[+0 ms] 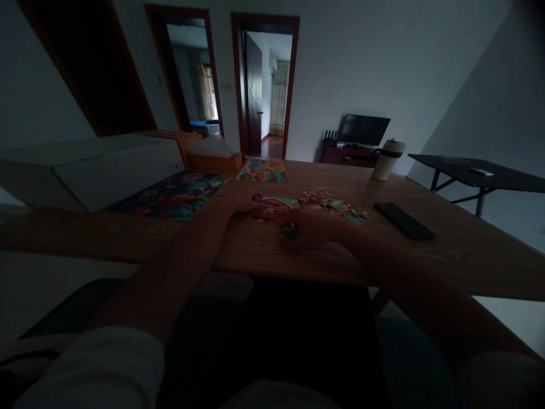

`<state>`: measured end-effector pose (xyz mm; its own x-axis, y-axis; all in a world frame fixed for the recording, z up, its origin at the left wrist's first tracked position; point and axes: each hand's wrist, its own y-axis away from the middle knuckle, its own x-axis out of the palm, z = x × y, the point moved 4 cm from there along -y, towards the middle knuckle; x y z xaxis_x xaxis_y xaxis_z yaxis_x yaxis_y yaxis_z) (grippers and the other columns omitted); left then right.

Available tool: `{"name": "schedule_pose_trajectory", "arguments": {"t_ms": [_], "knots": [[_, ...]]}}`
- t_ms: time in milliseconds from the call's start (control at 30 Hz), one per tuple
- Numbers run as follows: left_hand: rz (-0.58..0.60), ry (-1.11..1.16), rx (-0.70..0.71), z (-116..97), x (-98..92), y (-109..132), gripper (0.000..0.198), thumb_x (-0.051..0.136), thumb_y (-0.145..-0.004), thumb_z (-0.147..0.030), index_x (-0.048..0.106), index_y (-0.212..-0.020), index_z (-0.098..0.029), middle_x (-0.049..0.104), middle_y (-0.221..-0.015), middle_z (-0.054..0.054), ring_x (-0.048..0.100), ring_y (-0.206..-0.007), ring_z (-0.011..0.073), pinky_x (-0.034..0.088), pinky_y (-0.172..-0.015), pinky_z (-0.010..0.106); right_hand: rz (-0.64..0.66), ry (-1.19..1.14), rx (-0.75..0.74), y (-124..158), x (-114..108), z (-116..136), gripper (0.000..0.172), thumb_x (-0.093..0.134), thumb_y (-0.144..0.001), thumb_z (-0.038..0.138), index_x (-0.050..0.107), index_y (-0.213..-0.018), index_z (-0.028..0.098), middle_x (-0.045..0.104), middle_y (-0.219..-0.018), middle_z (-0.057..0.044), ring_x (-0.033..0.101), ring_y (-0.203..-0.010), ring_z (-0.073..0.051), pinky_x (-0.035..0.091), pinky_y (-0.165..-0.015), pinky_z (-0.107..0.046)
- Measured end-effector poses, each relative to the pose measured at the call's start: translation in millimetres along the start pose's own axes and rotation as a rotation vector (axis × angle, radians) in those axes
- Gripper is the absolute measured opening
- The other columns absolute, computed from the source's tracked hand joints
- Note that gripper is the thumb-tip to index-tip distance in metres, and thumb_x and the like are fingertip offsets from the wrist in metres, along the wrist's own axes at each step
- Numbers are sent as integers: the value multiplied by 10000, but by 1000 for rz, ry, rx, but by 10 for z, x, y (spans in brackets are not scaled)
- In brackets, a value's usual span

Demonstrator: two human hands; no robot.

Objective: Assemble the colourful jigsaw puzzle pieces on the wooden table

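A partly joined jigsaw puzzle with a red picture lies on the wooden table between my hands. My left hand rests at its left edge, fingers curled; a small dark spot shows at the fingertips, too dim to make out. Just in front of the puzzle's right side, my right hand is closed on a greenish puzzle piece. Beyond that hand, a heap of loose puzzle pieces spreads to the right. The right hand covers part of the joined puzzle.
A black phone lies right of the pieces, with a lidded cup farther back. At left are a large white box, a dark picture sheet and an orange tissue box. A bright picture sheet lies behind the puzzle.
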<state>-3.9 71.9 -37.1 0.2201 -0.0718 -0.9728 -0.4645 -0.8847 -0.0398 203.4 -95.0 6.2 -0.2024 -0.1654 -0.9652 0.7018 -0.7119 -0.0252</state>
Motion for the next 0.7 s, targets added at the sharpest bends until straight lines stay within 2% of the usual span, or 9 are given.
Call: {"name": "schedule_pose_trajectory", "arguments": {"t_ms": [67, 167, 267, 333, 400, 533, 700], "knots": [[39, 9, -16, -7, -4, 13, 646, 694, -947, -612, 645, -1461, -223, 702, -1413, 90, 662, -1215, 280, 501, -997, 331, -117, -8, 44, -11, 2, -73, 510, 811, -873, 437, 748, -1358, 292, 762, -1267, -75, 714, -1038, -260, 512, -939, -356], [49, 37, -6, -8, -14, 12, 649, 680, -964, -597, 628, -1476, -201, 684, -1441, 89, 643, -1252, 271, 484, -1032, 310, -248, -20, 70, -7, 16, -217, 436, 788, -906, 445, 775, -1316, 295, 752, -1277, -85, 695, -1095, -270, 497, -984, -374], [65, 63, 5, 9, 3, 1, 654, 665, -982, -566, 599, -1502, -175, 665, -1471, 104, 633, -1272, 259, 476, -1059, 309, -323, -67, 102, 39, -23, -392, 360, 750, -942, 454, 813, -1231, 249, 772, -1135, -95, 686, -959, -232, 503, -863, -343], [71, 73, 9, 16, 15, -1, 657, 661, -987, -557, 587, -1513, -171, 648, -1497, 113, 631, -1281, 258, 473, -1071, 317, -283, -106, 120, 85, -52, -478, 373, 733, -952, 463, 817, -1234, 233, 768, -1002, -78, 649, -816, -196, 476, -745, -315], [75, 71, 8, 12, 19, 6, 659, 655, -992, -561, 583, -1518, -170, 635, -1514, 117, 627, -1291, 263, 475, -1073, 321, -194, -124, 109, 127, -58, -495, 431, 754, -927, 503, 811, -1265, 242, 751, -923, -57, 616, -750, -179, 441, -686, -299], [89, 48, -6, -26, 10, 30, 637, 630, -1002, -560, 595, -1510, -177, 664, -1472, 116, 651, -1249, 273, 498, -1031, 324, -70, -123, 127, 156, 2, -396, 532, 755, -895, 622, 806, -1282, 260, 726, -831, -28, 599, -691, -164, 399, -650, -285], [75, 16, -3, -36, 1, 22, 593, 629, -986, -566, 636, -1476, -233, 700, -1421, 79, 658, -1237, 282, 516, -1003, 325, -41, -109, 149, 116, 104, -326, 503, 718, -928, 574, 796, -1304, 250, 749, -857, -37, 608, -685, -160, 398, -663, -281]]}}
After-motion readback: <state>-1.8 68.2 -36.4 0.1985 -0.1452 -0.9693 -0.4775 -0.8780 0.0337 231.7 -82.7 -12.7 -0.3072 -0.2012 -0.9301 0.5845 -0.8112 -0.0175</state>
